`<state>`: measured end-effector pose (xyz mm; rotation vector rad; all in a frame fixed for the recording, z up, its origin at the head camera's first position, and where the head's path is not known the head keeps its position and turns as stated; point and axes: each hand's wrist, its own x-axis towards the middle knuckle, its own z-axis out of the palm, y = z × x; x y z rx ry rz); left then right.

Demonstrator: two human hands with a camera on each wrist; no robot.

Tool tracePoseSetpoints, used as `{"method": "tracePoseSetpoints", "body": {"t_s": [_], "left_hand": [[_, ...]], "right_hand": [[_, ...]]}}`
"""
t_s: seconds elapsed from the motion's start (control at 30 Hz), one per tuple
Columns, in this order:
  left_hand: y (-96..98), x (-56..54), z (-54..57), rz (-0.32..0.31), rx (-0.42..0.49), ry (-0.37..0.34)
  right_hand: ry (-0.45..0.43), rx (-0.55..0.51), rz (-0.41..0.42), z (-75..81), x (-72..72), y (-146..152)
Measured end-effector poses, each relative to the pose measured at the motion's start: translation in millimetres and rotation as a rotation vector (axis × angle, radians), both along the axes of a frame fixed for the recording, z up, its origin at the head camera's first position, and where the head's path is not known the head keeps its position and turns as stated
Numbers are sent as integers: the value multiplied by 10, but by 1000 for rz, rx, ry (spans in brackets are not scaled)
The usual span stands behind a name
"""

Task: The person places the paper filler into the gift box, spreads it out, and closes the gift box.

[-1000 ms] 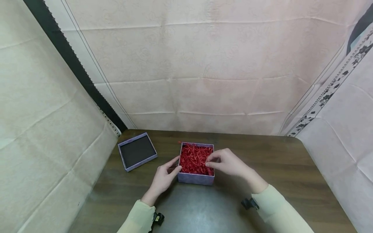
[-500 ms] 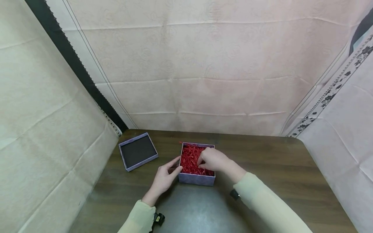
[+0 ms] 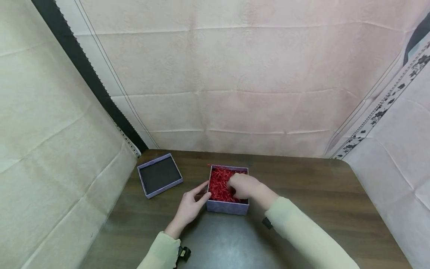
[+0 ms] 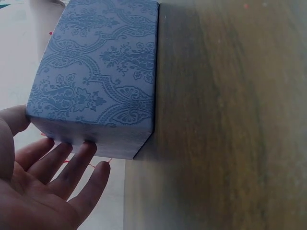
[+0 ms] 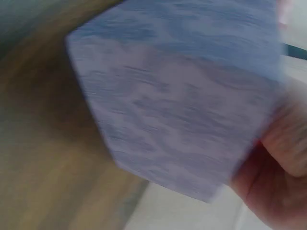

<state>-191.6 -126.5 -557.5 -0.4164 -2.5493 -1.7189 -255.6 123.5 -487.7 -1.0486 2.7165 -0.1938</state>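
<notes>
A small lavender box [image 3: 227, 207] with a damask pattern stands on the table, filled with red shredded paper [image 3: 220, 183]. Against its left side rest the fingers of my left hand [image 3: 189, 206], with the thumb at the near left corner. In the left wrist view those fingers [image 4: 76, 165] lie fairly straight along the box wall. My right hand [image 3: 244, 185] reaches over the right rim into the shredded paper with bent fingers. Its fingertips are hidden there, and the right wrist view is blurred. A dark gap shows in the box's near right corner.
The box's lid [image 3: 159, 175] lies to the left, its dark inside facing up. A wooden table [image 3: 302, 194] carries both pieces. Pale cloth [image 3: 228, 74] hangs behind the table and along both sides.
My right hand has moved left and down from the box's right edge into the red shredded paper. A dark gap has appeared at the near right corner. The left hand stays put.
</notes>
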Motion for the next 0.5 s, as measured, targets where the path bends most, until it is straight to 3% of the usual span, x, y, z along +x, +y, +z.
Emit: {"method": "tracePoseSetpoints", "body": {"t_s": [0.17, 0.3, 0.5], "left_hand": [[-1, -7, -18, -1, -2, 1], [-9, -13, -24, -2, -1, 7], [-17, -16, -32, -14, -5, 16]], "right_hand": [[-74, -47, 11, 266, 65, 92], [-78, -69, 6, 461, 104, 134], [-96, -155, 18, 575, 46, 138]]}}
